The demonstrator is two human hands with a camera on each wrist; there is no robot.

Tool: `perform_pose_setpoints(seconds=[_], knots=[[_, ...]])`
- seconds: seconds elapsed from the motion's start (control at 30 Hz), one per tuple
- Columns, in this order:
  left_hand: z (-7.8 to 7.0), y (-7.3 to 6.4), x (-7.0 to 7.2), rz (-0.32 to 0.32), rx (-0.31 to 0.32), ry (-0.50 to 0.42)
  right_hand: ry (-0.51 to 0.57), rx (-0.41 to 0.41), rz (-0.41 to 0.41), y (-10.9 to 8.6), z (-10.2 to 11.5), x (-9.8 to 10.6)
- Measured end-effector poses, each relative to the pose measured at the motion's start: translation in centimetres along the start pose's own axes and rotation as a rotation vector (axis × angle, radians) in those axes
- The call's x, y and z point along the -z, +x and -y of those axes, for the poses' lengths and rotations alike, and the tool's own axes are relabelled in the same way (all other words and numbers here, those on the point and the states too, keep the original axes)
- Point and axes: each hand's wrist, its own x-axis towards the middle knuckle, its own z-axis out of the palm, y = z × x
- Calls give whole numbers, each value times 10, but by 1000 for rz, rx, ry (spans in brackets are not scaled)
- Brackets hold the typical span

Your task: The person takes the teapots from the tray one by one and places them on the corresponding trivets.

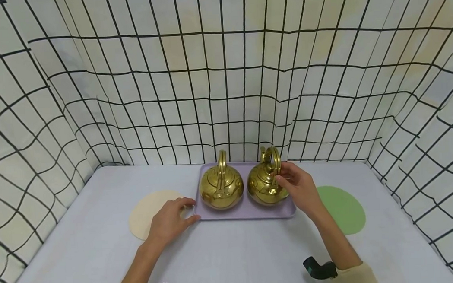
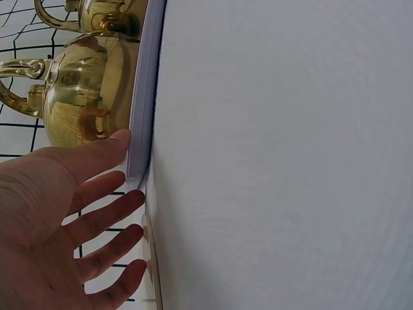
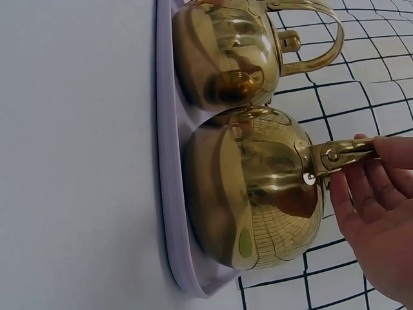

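Two shiny brass teapots with arched top handles stand side by side on a lilac tray (image 1: 235, 216). My right hand (image 1: 301, 191) pinches the handle of the right teapot (image 1: 258, 187) between thumb and fingers. That teapot's base appears to rest on the tray in the right wrist view. The left teapot (image 1: 216, 194) is upright, with neither hand on it. At the tray's front left corner is my left hand (image 1: 169, 220), fingers spread and its thumb at the rim. In the left wrist view the other fingers extend past the tray's end.
A cream round mat (image 1: 141, 216) lies left of the tray, partly behind the left hand. On the right lies a green round mat (image 1: 347, 210), partly behind the right forearm. Black grid netting (image 1: 222, 72) over white cloth encloses the white table (image 1: 234, 262) at back and sides.
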Motion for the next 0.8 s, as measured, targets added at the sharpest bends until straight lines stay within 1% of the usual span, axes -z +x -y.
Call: perform_pose_setpoints(seconds=[0.13, 0.17, 0.3, 0.43, 0.67, 0.8], knots=[[0, 0, -1, -8, 2, -5, 16, -12, 11, 1, -1, 1], [0, 0, -1, -8, 11, -8, 22, -19, 16, 2, -2, 2], [-2, -2, 0, -4, 32, -12, 41, -61, 45, 3, -2, 4], [-3, -3, 1, 0, 36, -16, 66, -93, 64, 3, -4, 6], [-3, -4, 1, 2, 43, -8, 99, -93, 78, 0, -4, 8], [-3, -3, 0, -2, 48, -3, 91, -93, 73, 1, -2, 12]])
